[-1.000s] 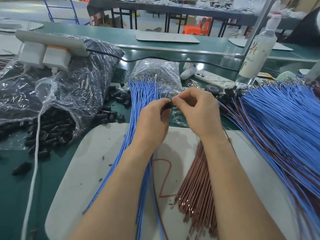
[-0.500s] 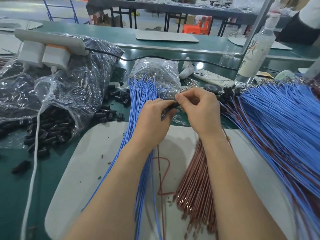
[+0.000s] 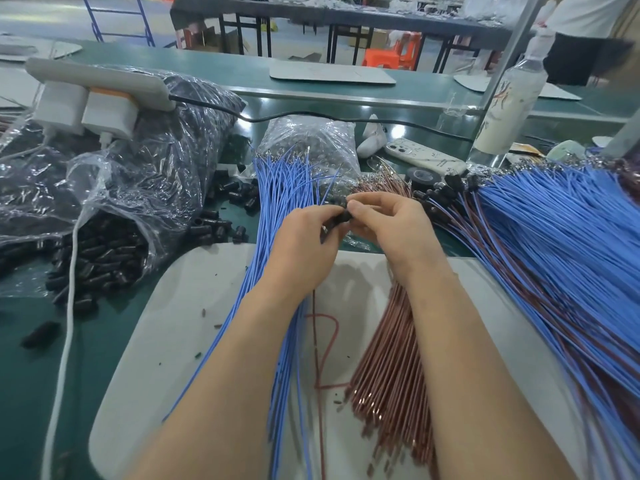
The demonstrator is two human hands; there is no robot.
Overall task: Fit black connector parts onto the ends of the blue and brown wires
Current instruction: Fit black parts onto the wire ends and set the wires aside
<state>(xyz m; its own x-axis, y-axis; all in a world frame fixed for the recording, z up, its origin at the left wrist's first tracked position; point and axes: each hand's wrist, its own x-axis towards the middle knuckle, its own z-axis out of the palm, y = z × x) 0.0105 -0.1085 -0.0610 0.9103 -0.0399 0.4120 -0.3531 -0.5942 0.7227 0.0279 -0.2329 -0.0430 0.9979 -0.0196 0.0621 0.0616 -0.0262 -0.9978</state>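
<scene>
My left hand (image 3: 304, 244) and my right hand (image 3: 391, 226) meet above the far edge of the grey mat (image 3: 166, 341). Between their fingertips sits a small black connector part (image 3: 341, 216); both hands pinch it. A thin brown wire (image 3: 317, 358) hangs down from under my left hand. A bundle of blue wires (image 3: 277, 188) lies under my left forearm. The brown wire bundle (image 3: 388, 368) lies under my right forearm. Loose black connector parts (image 3: 93, 261) spill from a torn plastic bag at the left.
A big fan of blue and brown wires with black connectors fitted (image 3: 554, 244) covers the right. Behind the hands lie a clear bag of terminals (image 3: 311, 140), a phone (image 3: 422, 157), a tape roll (image 3: 424, 176) and a bottle (image 3: 509, 105). A power strip (image 3: 97, 84) tops the dark bag.
Both hands stay together on the connector part. The fingers have shifted slightly around it, and the loose brown wire now hangs straighter under my left hand.
</scene>
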